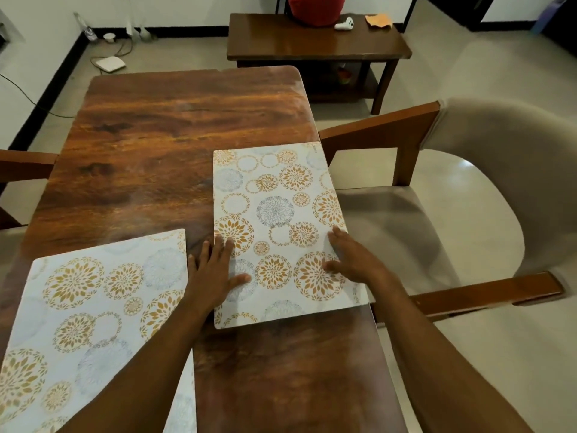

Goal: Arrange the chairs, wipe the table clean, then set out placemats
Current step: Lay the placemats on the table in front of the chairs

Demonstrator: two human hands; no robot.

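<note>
- The wooden surface (156, 135) fills the middle of the frame. Its long axis runs from the bottom edge up toward the top centre, and its upper half is bare wood.
- A cushioned chair (437, 214) stands at the right of the frame, facing the right edge of the surface with its seat just beside that edge.
- A second placemat (93, 307) lies at the lower left, flat on the surface. It is partly cut off by the frame edge and crossed by the left forearm.
- The placemat (274, 214) being set lies centre-right, directly in front of the chair. Its long axis runs up the frame, about parallel to the right edge of the surface. Its right side runs along that edge, and the lower right corner seems to sit at the rim or just over it.
- The left hand (212, 276) lies flat with straight fingers on the lower left of this placemat. The thumb and inner fingers are on the mat and the outer fingers are on bare wood.
- The right hand (352, 260) presses flat on the lower right side, grasping nothing.
- Both hands sit at the near end of the mat, one on each long side. Any squaring probably means sliding it slightly left, away from the rim, with the two palms moving together.
</note>
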